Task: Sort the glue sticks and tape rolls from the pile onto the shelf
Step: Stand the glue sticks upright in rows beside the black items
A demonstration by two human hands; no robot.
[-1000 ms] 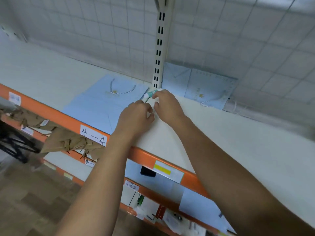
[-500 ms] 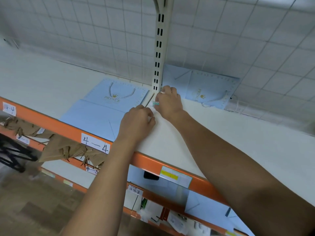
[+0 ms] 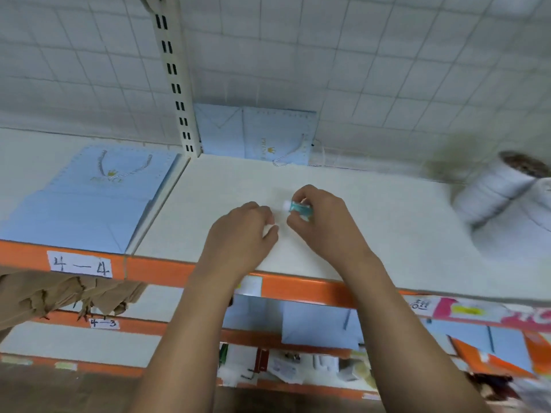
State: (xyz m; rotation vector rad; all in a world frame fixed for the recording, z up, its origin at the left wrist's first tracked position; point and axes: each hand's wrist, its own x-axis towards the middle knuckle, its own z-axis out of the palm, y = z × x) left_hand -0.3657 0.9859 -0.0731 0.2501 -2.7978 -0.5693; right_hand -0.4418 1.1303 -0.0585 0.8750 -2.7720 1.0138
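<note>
Head: right hand [image 3: 323, 222] pinches short teal glue stick [image 3: 300, 208], white cap

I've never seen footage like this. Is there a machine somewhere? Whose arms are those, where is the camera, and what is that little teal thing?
There is no machine here: these are a person's two bare arms. The picture comes from a camera worn on the person's head, looking forward and down, so the arms reach in from the bottom edge.

The surface is a white shelf with an orange front edge. The right hand pinches a small teal glue stick with a white cap. The left hand sits beside it with its fingers curled; whether it holds anything is unclear.

Flat blue paper bags lie on the left, with more at the back by the wall. At the far right is a blurred stack of white tape rolls.
</note>
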